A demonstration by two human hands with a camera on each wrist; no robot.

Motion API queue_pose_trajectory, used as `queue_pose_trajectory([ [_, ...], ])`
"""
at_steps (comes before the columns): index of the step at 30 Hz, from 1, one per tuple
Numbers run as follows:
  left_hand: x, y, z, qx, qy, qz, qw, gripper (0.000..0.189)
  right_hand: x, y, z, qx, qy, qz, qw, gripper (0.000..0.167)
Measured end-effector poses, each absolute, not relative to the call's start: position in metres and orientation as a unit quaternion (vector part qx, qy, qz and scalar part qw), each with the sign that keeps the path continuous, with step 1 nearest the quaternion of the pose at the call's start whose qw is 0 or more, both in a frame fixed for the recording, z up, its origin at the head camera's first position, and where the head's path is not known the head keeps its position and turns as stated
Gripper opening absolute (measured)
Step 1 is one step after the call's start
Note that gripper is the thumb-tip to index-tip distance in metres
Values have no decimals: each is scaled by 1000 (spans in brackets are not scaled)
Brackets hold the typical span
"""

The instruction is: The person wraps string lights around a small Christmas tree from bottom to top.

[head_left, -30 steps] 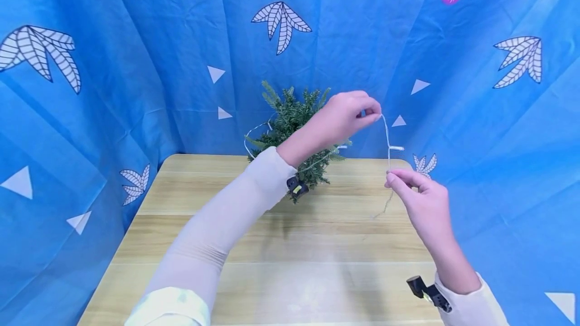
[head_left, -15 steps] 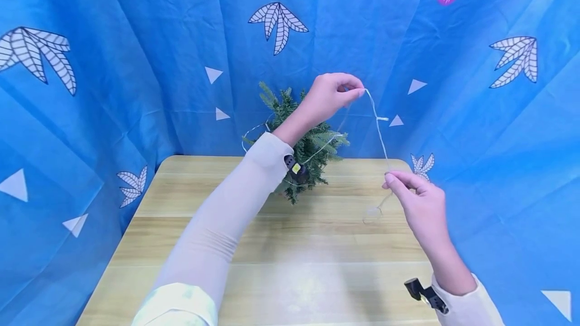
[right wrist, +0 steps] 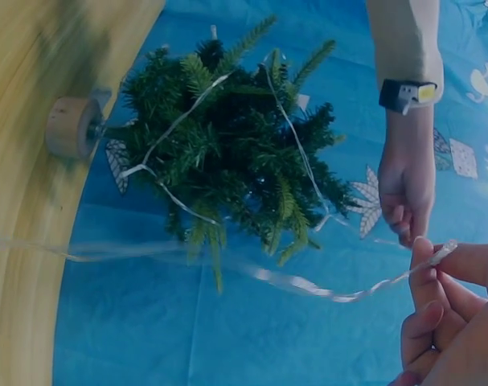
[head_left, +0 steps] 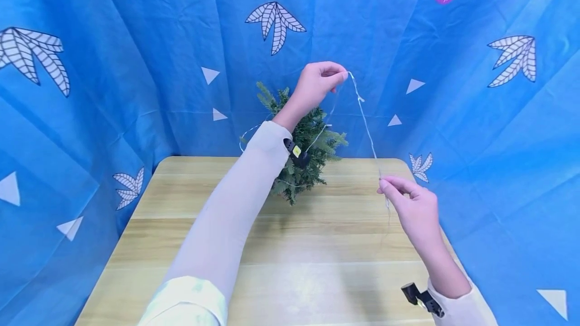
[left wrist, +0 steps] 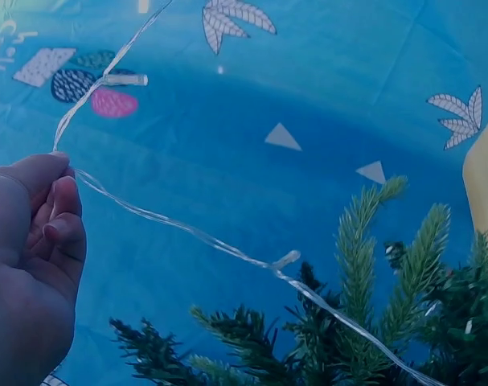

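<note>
A small artificial Christmas tree [head_left: 319, 162] stands at the back of the table, partly hidden behind my left forearm. A clear-wired string of lights [left wrist: 199, 233] winds around its branches. My left hand [head_left: 317, 83] pinches the string above the tree's right side, between thumb and fingers; one stretch runs down from it to the branches. From there the string slopes down to my right hand [head_left: 414, 210], which pinches it near a small bulb [right wrist: 444, 251]. Below the right hand a loose length dangles, blurred in the right wrist view.
The tree has a round wooden base [right wrist: 71, 129], seen in the right wrist view. A light wooden table [head_left: 317, 245] lies beneath both hands. Blue patterned curtain [head_left: 371, 24] hangs close behind and along both sides.
My left hand has risen and moved left toward the tree top, drawing the string up with it. The right hand has shifted slightly left and down, and the loose length under it swings.
</note>
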State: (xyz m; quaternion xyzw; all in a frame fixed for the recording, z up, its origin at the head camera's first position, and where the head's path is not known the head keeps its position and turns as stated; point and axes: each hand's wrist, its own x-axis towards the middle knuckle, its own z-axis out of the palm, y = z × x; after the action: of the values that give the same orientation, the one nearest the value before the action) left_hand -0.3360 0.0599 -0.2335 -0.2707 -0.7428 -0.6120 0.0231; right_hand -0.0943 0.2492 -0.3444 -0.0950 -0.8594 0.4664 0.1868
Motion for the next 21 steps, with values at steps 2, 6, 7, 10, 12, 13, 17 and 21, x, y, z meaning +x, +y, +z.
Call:
queue_pose_trajectory([
  [2,-344,62,-236,-267,-743,-613,22,10,-94,249,-346,-91,-861,466,184,32],
  [6,-358,66,-242,-265,-757,-597,21,10,-95,248,-348,-89,-859,470,181,32],
  [7,-360,67,-242,-263,-762,-591,17,11,-95,248,-349,-91,-859,471,180,33],
  [10,-366,71,-242,-255,-779,-573,4,12,-96,248,-350,-93,-858,475,171,34],
  [12,-370,72,-242,-249,-791,-559,-3,13,-96,248,-351,-94,-859,476,165,34],
  [13,-371,73,-241,-246,-796,-553,-5,13,-97,248,-351,-92,-859,477,164,35],
  [17,-378,73,-236,-237,-816,-527,-4,15,-98,248,-353,-95,-862,472,158,36],
  [21,-385,69,-230,-230,-841,-490,-5,18,-98,246,-357,-98,-861,477,148,35],
])
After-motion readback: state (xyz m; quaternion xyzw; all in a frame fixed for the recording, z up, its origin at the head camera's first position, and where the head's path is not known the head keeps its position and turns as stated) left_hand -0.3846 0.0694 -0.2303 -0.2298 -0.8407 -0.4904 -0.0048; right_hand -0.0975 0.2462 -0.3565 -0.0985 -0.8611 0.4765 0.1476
